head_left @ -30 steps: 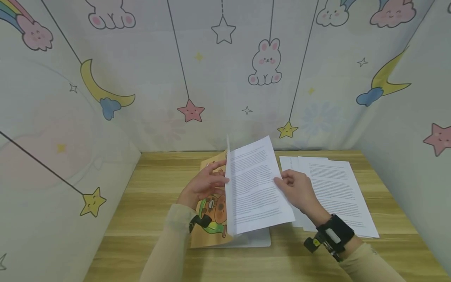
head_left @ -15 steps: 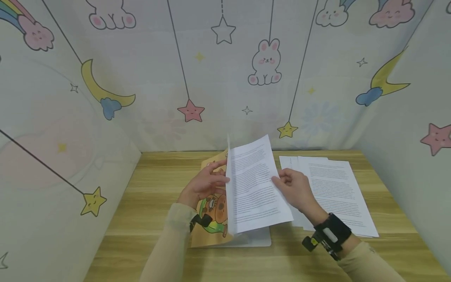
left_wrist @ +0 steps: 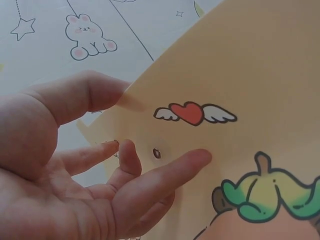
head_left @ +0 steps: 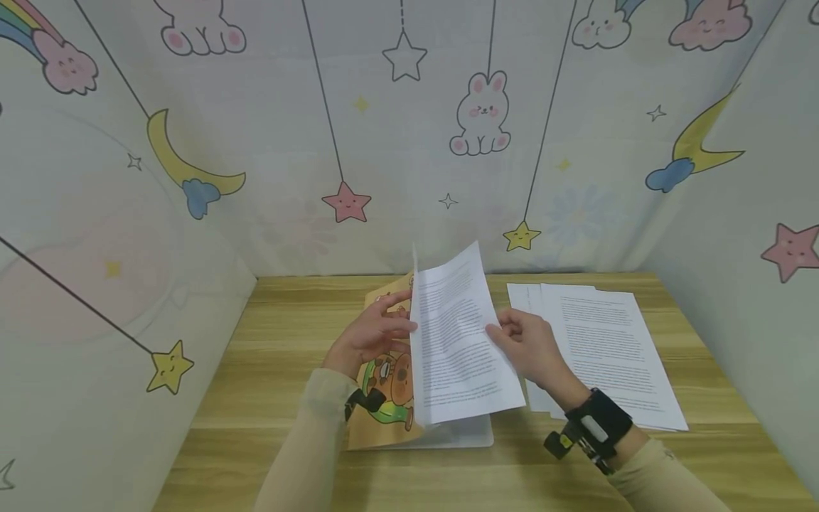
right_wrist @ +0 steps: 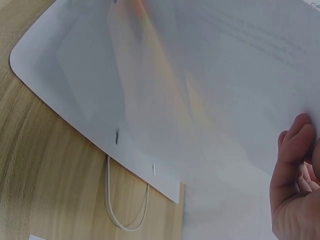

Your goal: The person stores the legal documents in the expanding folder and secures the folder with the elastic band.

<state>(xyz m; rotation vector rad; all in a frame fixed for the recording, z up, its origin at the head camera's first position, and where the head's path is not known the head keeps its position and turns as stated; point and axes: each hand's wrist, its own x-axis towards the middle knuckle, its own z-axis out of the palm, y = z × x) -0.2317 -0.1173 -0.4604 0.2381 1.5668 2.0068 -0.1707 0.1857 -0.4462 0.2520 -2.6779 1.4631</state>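
Observation:
A tan cartoon-printed folder (head_left: 377,434) stands partly open on the table. My left hand (head_left: 367,338) holds its raised cover (left_wrist: 270,65), thumb over the edge and fingers spread along the printed outside, as the left wrist view shows. With thumb and curled fingers, my right hand (head_left: 526,345) pinches the right edge of a printed sheet of paper (head_left: 457,348). The sheet's left side lies against the inside of the cover, and it bows slightly. Whether other sheets lie behind it cannot be seen. In the right wrist view, the right hand's fingers (right_wrist: 295,155) curl beside the paper.
To the right, several overlapping printed sheets (head_left: 614,355) lie on the wooden table (head_left: 275,398). A white elastic loop (right_wrist: 125,225) hangs from the folder's edge. Cartoon-printed white curtains (head_left: 409,142) enclose the table at the back and sides.
My right hand has moved a little left, bringing the sheet's right edge toward the cover, and the sheet bows more. My left hand and the folder have stayed put.

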